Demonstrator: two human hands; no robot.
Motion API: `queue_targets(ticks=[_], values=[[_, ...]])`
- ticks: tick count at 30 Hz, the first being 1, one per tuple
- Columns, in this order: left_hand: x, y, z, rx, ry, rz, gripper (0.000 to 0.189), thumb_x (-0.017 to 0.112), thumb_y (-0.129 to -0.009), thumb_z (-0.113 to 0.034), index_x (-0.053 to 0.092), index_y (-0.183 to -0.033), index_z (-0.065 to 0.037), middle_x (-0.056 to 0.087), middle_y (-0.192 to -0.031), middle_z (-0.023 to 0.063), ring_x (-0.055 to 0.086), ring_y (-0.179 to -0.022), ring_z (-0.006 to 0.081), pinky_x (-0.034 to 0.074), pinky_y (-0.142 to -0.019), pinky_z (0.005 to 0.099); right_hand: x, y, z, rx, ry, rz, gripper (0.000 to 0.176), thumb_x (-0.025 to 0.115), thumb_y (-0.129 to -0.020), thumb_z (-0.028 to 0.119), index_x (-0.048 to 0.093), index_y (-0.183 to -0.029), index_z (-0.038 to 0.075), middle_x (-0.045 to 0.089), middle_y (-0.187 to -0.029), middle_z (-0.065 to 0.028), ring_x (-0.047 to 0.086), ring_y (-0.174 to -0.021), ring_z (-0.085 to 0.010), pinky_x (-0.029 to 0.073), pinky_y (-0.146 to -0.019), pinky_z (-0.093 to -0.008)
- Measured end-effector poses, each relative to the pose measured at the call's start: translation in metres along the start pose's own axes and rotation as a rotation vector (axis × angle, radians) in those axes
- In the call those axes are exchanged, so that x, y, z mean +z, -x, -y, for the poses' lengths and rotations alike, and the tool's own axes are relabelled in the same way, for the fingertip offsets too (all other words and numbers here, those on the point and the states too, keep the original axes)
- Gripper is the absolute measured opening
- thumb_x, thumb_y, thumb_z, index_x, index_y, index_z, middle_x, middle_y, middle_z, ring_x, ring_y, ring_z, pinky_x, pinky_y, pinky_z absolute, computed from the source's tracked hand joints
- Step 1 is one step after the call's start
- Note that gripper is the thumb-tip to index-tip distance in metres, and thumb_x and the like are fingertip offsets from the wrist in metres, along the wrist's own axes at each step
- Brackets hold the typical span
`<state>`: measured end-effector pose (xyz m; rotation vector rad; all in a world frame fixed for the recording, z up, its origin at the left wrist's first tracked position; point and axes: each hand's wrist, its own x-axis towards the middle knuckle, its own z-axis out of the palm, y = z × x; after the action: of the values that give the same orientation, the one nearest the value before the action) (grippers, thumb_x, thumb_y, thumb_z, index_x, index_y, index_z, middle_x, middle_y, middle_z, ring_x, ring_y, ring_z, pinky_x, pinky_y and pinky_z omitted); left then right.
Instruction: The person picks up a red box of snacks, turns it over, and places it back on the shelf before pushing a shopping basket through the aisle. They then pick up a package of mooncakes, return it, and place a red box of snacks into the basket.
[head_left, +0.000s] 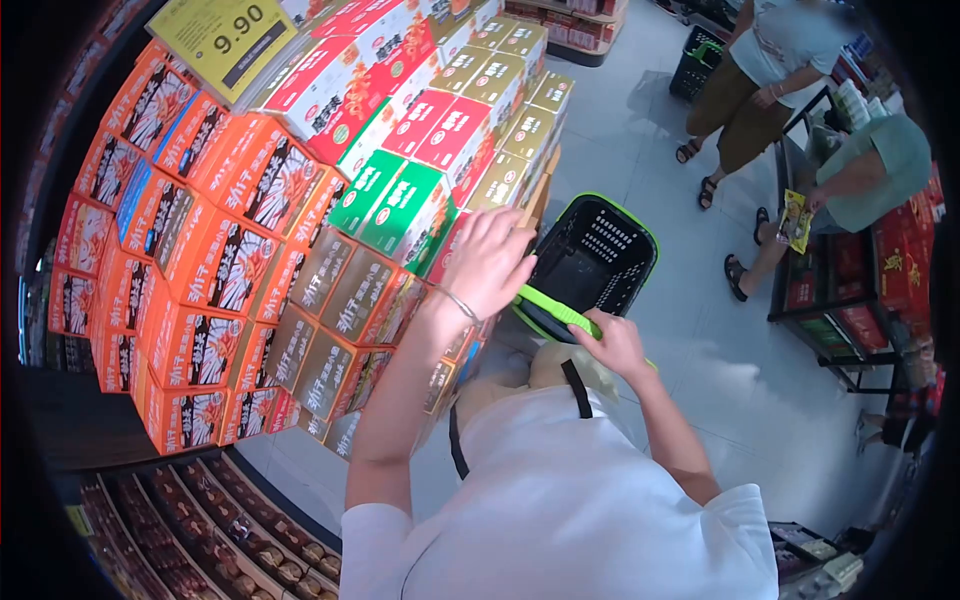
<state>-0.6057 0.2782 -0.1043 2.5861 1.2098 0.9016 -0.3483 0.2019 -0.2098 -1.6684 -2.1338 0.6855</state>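
Note:
My right hand (612,347) is wrapped round the green handle (548,303) of a black shopping basket (610,232). The basket has a bright green rim and perforated walls, and hangs low in front of me. A bracelet is on my left wrist, and my left hand (488,262) is raised with its fingers stretched out and nothing in them. In this view it overlaps the edge of the stacked snack boxes, close to a green box (392,205) and a red one.
Orange boxes (215,255) and brown boxes (335,290) rise in a stepped pile on the left, under a yellow 9.90 price sign (225,42). Shelves (215,520) curve below. At right, one person stands by another basket (697,62); another holds a yellow packet (796,220).

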Motion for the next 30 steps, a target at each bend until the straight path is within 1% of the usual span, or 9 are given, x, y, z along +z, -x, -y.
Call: queue_targets(ticks=[4, 7, 10, 13, 16, 20, 22, 23, 30], values=[[-0.054, -0.025, 0.022, 0.143, -0.215, 0.001, 0.034, 0.066, -0.083, -0.016, 0.059, -0.113, 0.0, 0.057, -0.117, 0.0176, 0.053, -0.111, 0.0352, 0.039, -0.1, 0.0467, 0.001, 0.007, 0.002, -0.01, 0.021, -0.009, 0.04, 0.057, -0.09, 0.044, 0.063, -0.087, 0.004, 0.065, -0.073, -0.0172, 0.064, -0.068, -0.0365, 0.05, -0.062, -0.0471], [-0.076, -0.03, 0.056, 0.164, -0.301, -0.001, 0.036, 0.066, -0.083, -0.015, 0.058, -0.113, 0.001, 0.057, -0.117, 0.0183, 0.055, -0.109, 0.0353, 0.041, -0.098, 0.0472, 0.005, 0.014, 0.007, -0.009, 0.051, -0.018, 0.043, 0.056, -0.09, 0.044, 0.059, -0.082, 0.002, 0.064, -0.075, -0.0172, 0.063, -0.069, -0.0368, 0.05, -0.062, -0.0474], [-0.08, -0.021, 0.103, 0.117, -0.414, 0.018, 0.037, 0.067, -0.083, -0.015, 0.057, -0.115, 0.002, 0.058, -0.116, 0.0191, 0.055, -0.109, 0.0358, 0.042, -0.096, 0.0468, 0.006, 0.017, 0.011, 0.0, 0.033, 0.001, 0.044, 0.055, -0.09, 0.044, 0.058, -0.081, 0.002, 0.064, -0.075, -0.0174, 0.063, -0.069, -0.0372, 0.05, -0.062, -0.0474], [-0.075, -0.012, 0.122, -0.068, -0.321, 0.025, 0.038, 0.067, -0.084, -0.018, 0.056, -0.114, 0.003, 0.058, -0.115, 0.0208, 0.053, -0.11, 0.0373, 0.04, -0.098, 0.0449, 0.007, 0.016, 0.011, 0.016, 0.046, 0.006, 0.044, 0.055, -0.09, 0.045, 0.058, -0.081, 0.002, 0.064, -0.075, -0.0175, 0.064, -0.07, -0.037, 0.05, -0.063, -0.0473], [-0.057, 0.006, 0.145, -0.036, -0.25, -0.086, 0.04, 0.068, -0.084, -0.018, 0.057, -0.116, 0.003, 0.058, -0.116, 0.0205, 0.053, -0.111, 0.0371, 0.041, -0.096, 0.0448, 0.007, 0.017, 0.014, 0.038, 0.037, 0.021, 0.044, 0.055, -0.09, 0.045, 0.059, -0.082, 0.002, 0.064, -0.075, -0.0175, 0.064, -0.07, -0.0369, 0.05, -0.063, -0.0475], [-0.055, 0.017, 0.142, -0.099, -0.226, -0.118, 0.042, 0.069, -0.084, -0.02, 0.058, -0.117, 0.002, 0.058, -0.117, 0.0192, 0.054, -0.11, 0.0361, 0.043, -0.094, 0.0444, 0.013, 0.016, 0.017, 0.06, 0.01, 0.034, 0.043, 0.055, -0.09, 0.046, 0.06, -0.084, 0.004, 0.064, -0.071, -0.0173, 0.063, -0.068, -0.0375, 0.049, -0.063, -0.0478], [-0.056, 0.017, 0.145, -0.031, -0.228, -0.132, 0.044, 0.071, -0.082, -0.024, 0.06, -0.116, 0.001, 0.058, -0.117, 0.0181, 0.055, -0.11, 0.0352, 0.044, -0.093, 0.0441, 0.014, 0.015, 0.019, 0.079, 0.019, 0.066, 0.043, 0.056, -0.089, 0.046, 0.06, -0.085, 0.004, 0.063, -0.07, -0.0173, 0.063, -0.068, -0.0376, 0.049, -0.063, -0.0476], [-0.057, 0.017, 0.143, -0.029, -0.239, -0.124, 0.044, 0.071, -0.082, -0.02, 0.059, -0.118, 0.002, 0.058, -0.118, 0.0181, 0.055, -0.109, 0.0349, 0.043, -0.093, 0.0435, 0.015, 0.013, 0.019, 0.111, 0.023, 0.072, 0.042, 0.056, -0.089, 0.046, 0.06, -0.086, 0.004, 0.063, -0.068, -0.0173, 0.063, -0.067, -0.0377, 0.05, -0.064, -0.0474], [-0.058, 0.018, 0.145, -0.048, -0.292, -0.124, 0.043, 0.071, -0.082, -0.027, 0.062, -0.114, 0.0, 0.057, -0.119, 0.0181, 0.055, -0.109, 0.0342, 0.044, -0.093, 0.0439, 0.017, 0.006, 0.019, 0.055, 0.112, 0.037, 0.037, 0.058, -0.088, 0.041, 0.059, -0.084, 0.005, 0.063, -0.069, -0.0187, 0.063, -0.065, -0.0388, 0.05, -0.062, -0.0481]])
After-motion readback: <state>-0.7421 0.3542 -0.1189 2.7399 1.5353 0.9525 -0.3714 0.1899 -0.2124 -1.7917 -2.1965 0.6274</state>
